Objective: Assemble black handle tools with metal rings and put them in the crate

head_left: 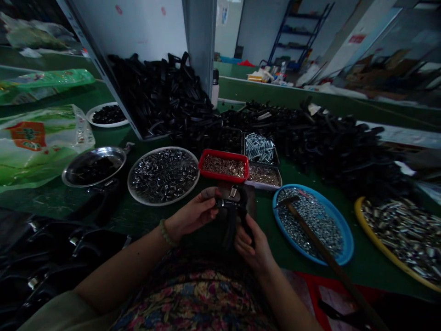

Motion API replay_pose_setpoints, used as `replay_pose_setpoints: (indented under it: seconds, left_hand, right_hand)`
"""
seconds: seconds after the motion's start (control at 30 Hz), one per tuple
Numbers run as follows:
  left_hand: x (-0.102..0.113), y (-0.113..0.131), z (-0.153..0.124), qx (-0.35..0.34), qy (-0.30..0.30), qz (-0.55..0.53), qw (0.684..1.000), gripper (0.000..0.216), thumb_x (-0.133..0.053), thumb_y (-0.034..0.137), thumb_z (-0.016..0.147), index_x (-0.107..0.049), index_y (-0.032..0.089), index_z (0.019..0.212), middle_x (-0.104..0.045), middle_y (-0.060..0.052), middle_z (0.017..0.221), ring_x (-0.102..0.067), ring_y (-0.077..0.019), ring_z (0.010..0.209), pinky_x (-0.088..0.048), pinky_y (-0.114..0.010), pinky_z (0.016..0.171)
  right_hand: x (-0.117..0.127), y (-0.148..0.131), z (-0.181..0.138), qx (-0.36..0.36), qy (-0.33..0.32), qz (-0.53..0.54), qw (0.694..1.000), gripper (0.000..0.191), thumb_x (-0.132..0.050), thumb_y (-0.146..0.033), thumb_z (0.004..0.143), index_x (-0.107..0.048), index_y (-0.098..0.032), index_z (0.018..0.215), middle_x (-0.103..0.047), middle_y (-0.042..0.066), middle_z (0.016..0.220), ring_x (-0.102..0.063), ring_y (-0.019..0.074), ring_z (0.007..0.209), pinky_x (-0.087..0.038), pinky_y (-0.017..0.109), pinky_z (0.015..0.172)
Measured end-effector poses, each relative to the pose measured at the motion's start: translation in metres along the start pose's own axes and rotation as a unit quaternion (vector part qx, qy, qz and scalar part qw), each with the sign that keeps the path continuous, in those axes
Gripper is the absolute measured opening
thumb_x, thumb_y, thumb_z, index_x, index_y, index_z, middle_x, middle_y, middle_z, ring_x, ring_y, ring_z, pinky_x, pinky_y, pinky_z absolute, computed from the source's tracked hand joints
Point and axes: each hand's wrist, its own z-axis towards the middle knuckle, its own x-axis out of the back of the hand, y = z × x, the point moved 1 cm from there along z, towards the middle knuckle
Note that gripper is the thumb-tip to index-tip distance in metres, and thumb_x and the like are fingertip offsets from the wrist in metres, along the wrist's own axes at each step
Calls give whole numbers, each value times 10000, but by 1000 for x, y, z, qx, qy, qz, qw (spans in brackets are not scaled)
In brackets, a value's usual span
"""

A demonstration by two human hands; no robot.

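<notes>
Both hands are on a black hand grip strengthener (230, 211) with a metal coil spring at its top, held in front of my body. My left hand (195, 214) pinches the side of it near the spring, thumb and fingertips together. Around one of the black handles, the fingers of my right hand (253, 243) are closed. The handles point down toward me. What the left fingertips press on is too dark and small to make out. Just beyond the hands stands a red tray (223, 176) of small copper-coloured pins.
A hammer (310, 230) lies across a blue tray (348, 250) of small metal parts. To its right is a yellow tray (382, 252) of metal pieces. Left are a round plate (130, 191) of metal parts and finished-looking grips (48, 262). Black handles (165, 96) pile up behind.
</notes>
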Motion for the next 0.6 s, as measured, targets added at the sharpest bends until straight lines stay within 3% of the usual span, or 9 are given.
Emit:
replay_pose_setpoints:
  seconds: [0.07, 0.13, 0.2, 0.27, 0.33, 0.4, 0.47, 0.53, 0.6]
  left_hand:
    - [4, -1, 3, -4, 20, 42, 999, 326, -734, 278, 728, -579, 235, 1013, -515, 44, 813, -466, -28, 594, -409, -154, 557]
    - [10, -2, 4, -39, 59, 125, 990, 364, -728, 258, 722, -564, 228, 1047, -548, 23, 896, -499, -45, 648, -412, -162, 569]
    - [18, -2, 1, -93, 90, 204, 970, 402, -729, 233, 709, -558, 212, 1072, -573, -12, 1009, -539, -77, 732, -442, -186, 609]
    - [23, -6, -9, -117, 89, 243, 959, 343, -691, 240, 744, -563, 191, 1058, -594, -34, 1029, -569, -106, 782, -479, -229, 672]
    - [23, -13, -21, -84, 55, 282, 954, 193, -593, 245, 820, -584, 172, 998, -622, -34, 943, -595, -125, 772, -501, -278, 725]
    - [16, -22, -34, -48, 3, 348, 936, 154, -510, 224, 864, -610, 166, 966, -641, -39, 901, -619, -151, 817, -509, -321, 795]
    - [6, -27, -45, -65, -31, 391, 917, 221, -512, 222, 868, -610, 174, 1061, -652, -60, 1005, -615, -186, 969, -489, -349, 901]
    - [2, -22, -55, -131, 6, 393, 910, 343, -526, 267, 877, -550, 182, 1208, -615, -80, 1180, -548, -211, 1147, -432, -358, 1011]
    - [14, -4, -71, -194, 113, 400, 889, 423, -516, 317, 885, -493, 180, 1284, -567, -93, 1286, -488, -225, 1232, -384, -361, 1065]
  right_hand:
    - [-6, -14, -7, 25, 46, -98, 994, 407, -592, -595, 781, -534, -194, 825, -313, -125, 409, -155, 25, 274, -153, 156, 302]
    - [-13, -33, -22, 83, 106, -282, 950, 406, -606, -581, 769, -583, -200, 907, -451, -80, 471, -317, 61, 307, -262, 177, 320]
    - [-15, -52, -41, 166, 175, -490, 837, 443, -639, -535, 755, -618, -221, 1066, -639, 7, 683, -553, 141, 481, -422, 231, 428]
    - [-8, -64, -54, 227, 248, -611, 716, 492, -600, -533, 775, -603, -242, 1171, -700, 72, 844, -636, 218, 590, -472, 292, 484]
    - [2, -64, -53, 223, 233, -669, 670, 446, -571, -534, 772, -643, -241, 1100, -709, 97, 833, -634, 245, 539, -468, 324, 455]
    - [4, -53, -40, 207, 168, -685, 678, 384, -563, -528, 769, -675, -246, 1005, -718, 97, 878, -661, 257, 579, -503, 335, 487]
    - [-10, -35, -24, 195, 116, -668, 709, 396, -523, -519, 821, -664, -239, 1063, -723, 78, 928, -693, 249, 687, -544, 318, 567]
    - [-38, -13, -13, 170, 60, -629, 756, 479, -436, -502, 901, -578, -201, 1244, -725, 67, 885, -696, 223, 714, -558, 293, 606]
    - [-70, 6, -5, 154, -36, -591, 791, 550, -390, -484, 938, -465, -158, 1374, -721, 79, 903, -697, 216, 788, -569, 298, 686]
